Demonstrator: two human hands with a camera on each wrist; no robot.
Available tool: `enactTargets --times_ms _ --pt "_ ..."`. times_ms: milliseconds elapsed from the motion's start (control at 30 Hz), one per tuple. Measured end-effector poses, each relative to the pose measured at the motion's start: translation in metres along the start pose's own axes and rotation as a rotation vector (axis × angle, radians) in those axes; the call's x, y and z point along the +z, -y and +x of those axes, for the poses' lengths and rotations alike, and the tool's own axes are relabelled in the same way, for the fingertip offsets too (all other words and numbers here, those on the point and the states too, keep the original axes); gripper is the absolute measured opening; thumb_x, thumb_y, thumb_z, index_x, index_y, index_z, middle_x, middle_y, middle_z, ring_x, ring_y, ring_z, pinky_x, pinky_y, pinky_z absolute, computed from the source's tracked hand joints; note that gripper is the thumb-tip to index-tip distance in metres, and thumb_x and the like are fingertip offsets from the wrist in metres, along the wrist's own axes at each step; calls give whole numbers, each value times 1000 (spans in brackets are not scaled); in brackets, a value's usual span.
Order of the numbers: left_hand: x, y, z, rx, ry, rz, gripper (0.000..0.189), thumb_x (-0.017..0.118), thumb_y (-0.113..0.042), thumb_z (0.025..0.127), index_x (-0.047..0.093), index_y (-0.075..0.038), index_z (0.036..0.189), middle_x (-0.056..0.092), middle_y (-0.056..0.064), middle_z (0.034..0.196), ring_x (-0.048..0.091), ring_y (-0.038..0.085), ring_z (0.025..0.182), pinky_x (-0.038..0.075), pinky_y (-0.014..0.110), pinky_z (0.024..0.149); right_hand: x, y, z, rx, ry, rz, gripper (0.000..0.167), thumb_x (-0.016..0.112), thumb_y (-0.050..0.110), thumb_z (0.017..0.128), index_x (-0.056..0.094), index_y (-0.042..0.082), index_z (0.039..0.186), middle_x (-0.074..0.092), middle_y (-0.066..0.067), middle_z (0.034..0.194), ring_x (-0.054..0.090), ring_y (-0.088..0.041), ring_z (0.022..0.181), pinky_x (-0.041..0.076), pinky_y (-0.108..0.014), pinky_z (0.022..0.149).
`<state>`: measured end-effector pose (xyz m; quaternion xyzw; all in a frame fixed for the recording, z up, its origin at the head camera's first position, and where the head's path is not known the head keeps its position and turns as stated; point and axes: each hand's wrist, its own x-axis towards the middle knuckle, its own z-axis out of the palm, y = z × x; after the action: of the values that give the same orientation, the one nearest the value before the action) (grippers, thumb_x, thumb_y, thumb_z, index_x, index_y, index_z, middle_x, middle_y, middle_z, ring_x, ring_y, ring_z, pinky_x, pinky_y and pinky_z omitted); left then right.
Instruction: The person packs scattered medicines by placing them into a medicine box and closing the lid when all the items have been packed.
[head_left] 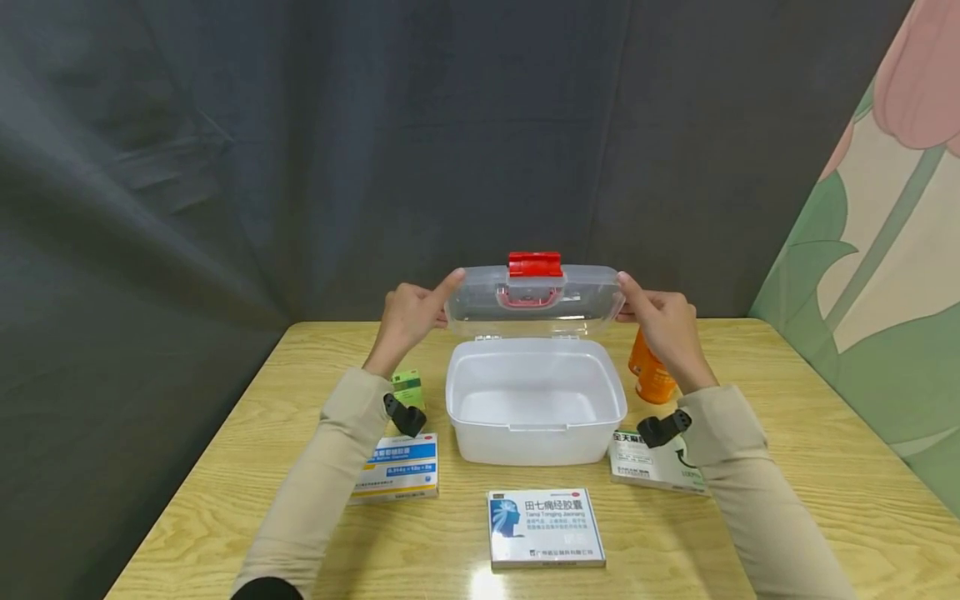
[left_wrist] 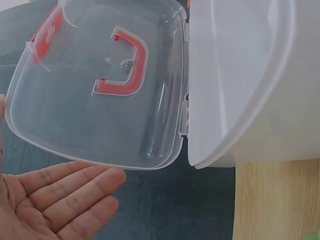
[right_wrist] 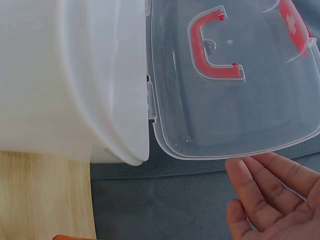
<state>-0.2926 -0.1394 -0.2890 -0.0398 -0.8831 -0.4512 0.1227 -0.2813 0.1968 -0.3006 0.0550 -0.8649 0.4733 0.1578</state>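
Observation:
A clear plastic lid (head_left: 472, 300) stands raised on its hinges at the back of a white plastic box (head_left: 532, 446), whose inside is bare. The lid has a red latch (head_left: 535, 264) on its upper edge and a red handle (left_wrist: 136, 75). At the lid's left corner, my left hand (head_left: 411, 315) holds the rim, thumb on the near side and fingers along the outside. My right hand (head_left: 663, 325) grips the opposite corner the same way. In the right wrist view, the fingertips (right_wrist: 242, 170) lie right at the lid's side rim.
A blue-and-white medicine box (head_left: 405, 467) and a small green box (head_left: 408, 387) lie left of the white box. Orange bottles (head_left: 656, 383) and another medicine box (head_left: 652, 467) are on the right. A flat medicine box (head_left: 546, 529) lies in front. A dark curtain (head_left: 480, 125) hangs behind the table.

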Motion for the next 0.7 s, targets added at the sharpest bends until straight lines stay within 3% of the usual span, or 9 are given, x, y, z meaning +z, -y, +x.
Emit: enactTargets --times_ms 433,700 --pt "-5 -5 7 -94 49 -62 90 51 -84 73 72 2 88 70 10 76 69 16 64 56 39 73 -2 7 2 43 0 -11 86 43 71 89 68 -7 114 69 -23 103 63 -39 103 32 -63 103" --pt "-6 -9 8 -101 55 -70 90 50 -84 74 72 2 85 70 10 76 69 18 63 57 29 61 -4 11 5 84 30 -29 90 40 75 87 68 -6 116 69 -23 104 61 -40 105 28 -66 103"
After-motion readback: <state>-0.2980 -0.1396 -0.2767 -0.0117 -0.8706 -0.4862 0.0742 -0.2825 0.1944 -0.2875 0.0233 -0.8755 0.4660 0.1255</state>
